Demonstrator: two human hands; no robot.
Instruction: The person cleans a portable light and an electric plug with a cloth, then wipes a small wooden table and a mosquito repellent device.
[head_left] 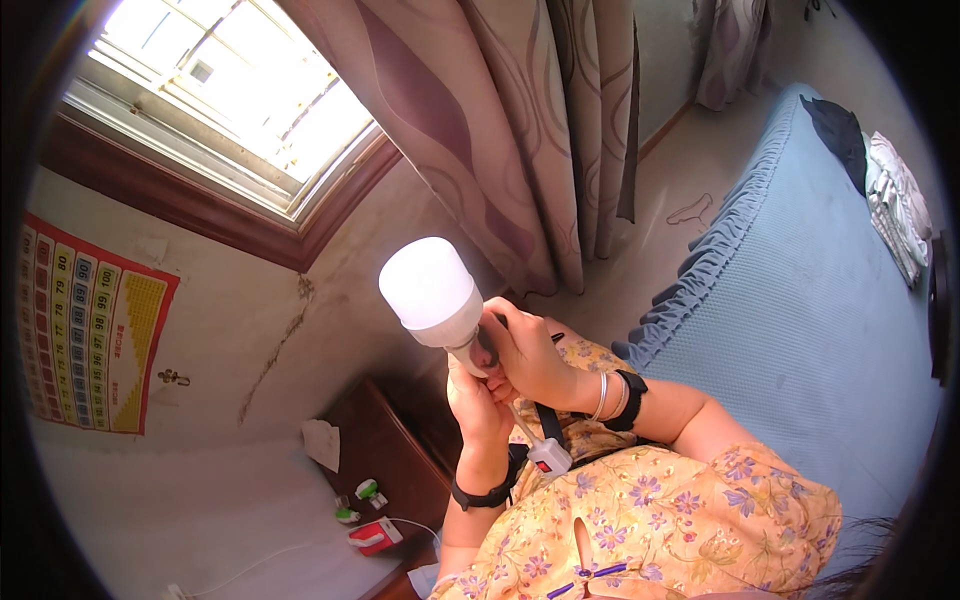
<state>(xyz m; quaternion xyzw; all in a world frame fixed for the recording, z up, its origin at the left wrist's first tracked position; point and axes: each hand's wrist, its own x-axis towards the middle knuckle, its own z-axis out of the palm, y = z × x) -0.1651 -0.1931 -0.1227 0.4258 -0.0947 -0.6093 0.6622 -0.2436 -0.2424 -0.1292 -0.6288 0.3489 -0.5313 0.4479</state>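
Note:
A large white light bulb (430, 290) with a wide, cylindrical head tilts up and left in front of me. Its narrow neck runs down into my two hands. My left hand (478, 400) is closed around the lower neck or holder from below. My right hand (530, 350) is closed at the upper side of the neck, with a small dark thing partly hidden between its fingers and the neck. Below the hands, a white cord leads to a small grey-white box (550, 458) with a red switch, lying against the patterned clothing. Where the cord joins the bulb's holder is covered by my fingers.
A bright barred window (240, 90) and long curtains (500, 120) stand ahead. On the right is a bed with a blue cover (790, 300) and folded clothes (895, 205). A dark wooden cabinet (385, 450) at lower left carries small items. A number chart (90, 320) hangs left.

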